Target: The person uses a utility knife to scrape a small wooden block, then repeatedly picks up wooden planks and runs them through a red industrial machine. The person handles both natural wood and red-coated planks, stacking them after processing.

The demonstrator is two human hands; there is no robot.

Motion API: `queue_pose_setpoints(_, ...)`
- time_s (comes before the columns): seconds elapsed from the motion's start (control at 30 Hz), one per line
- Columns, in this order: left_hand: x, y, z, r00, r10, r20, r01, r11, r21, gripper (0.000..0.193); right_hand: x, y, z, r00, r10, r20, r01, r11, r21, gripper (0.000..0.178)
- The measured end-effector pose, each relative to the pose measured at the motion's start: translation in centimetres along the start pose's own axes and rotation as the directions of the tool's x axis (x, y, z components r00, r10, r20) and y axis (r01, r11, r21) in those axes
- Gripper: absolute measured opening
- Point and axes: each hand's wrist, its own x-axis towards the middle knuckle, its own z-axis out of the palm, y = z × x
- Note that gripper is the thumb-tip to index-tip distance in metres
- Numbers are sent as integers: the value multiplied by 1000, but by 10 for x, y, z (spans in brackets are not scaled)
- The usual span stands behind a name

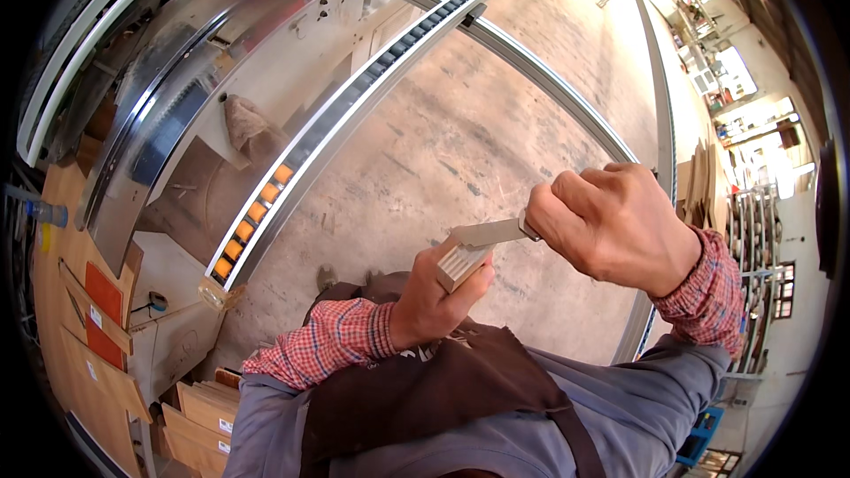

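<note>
A small pale block (464,271) with a grooved end face is held between the thumb and fingers of the left hand (421,301), which is partly curled around it. A flat grey strip (492,233) is stretched from the block to the right hand (611,221); its long axis is run left to right, tilted slightly toward the far side at the right. The strip's right end is gripped in a closed fist, though what else may be enclosed there cannot be told. The block is placed just left of the strip, nearer to the left hand. Both are held above a scuffed, pale floor (425,142). At the left, a roller track (359,88) with orange rollers (244,230) at its near end is seen, with wooden boards (199,412) stacked nearby; at the far side, the track is joined by a metal rail (553,80)
</note>
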Motion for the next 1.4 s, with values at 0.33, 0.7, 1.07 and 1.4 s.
queue_pose_setpoints(0.33,5,-1,1,993,117,21,-118,990,78,7,-8,43,35,883,464,73,-343,529,776,21)
queue_pose_setpoints(0.7,0,0,7,996,88,1,-88,995,55,3,26,18,3,938,43,343,-346,84,935,19)
queue_pose_setpoints(1.07,-2,-3,16,996,79,38,-80,997,19,3,27,24,-3,874,-15,486,-485,60,873,21)
queue_pose_setpoints(1.4,0,-5,24,998,58,27,-58,998,37,3,5,33,17,899,189,396,-396,-40,918,32)
